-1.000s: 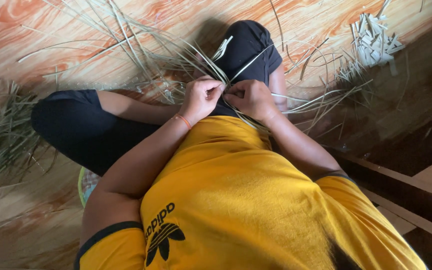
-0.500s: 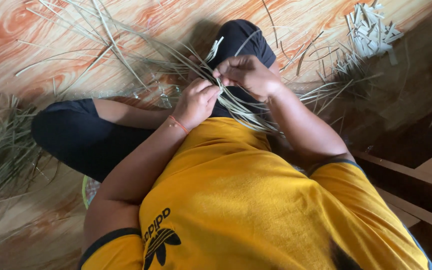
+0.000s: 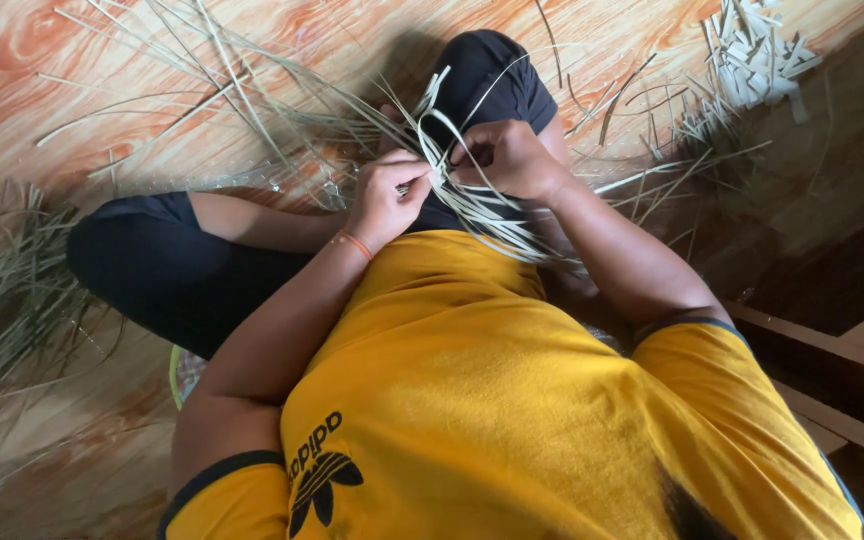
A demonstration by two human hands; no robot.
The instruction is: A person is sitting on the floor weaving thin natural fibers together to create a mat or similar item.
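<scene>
Left hand point(image 3: 388, 192) and right hand point(image 3: 508, 158) close together, fingers of both pinching thin pale straw strips point(image 3: 472, 208), wood-look floor point(image 3: 102, 90) underneath

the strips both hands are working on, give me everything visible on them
The bundle of strips is thin, flat and pale straw-green, looking like dried leaf or grass. They cross between the two hands over the lap, one strip bent into a loop at the top, loose ends fanning up-left and down-right. The left hand and right hand both pinch them with curled fingers. The lower ends rest against the yellow shirt and dark trousers.
</scene>
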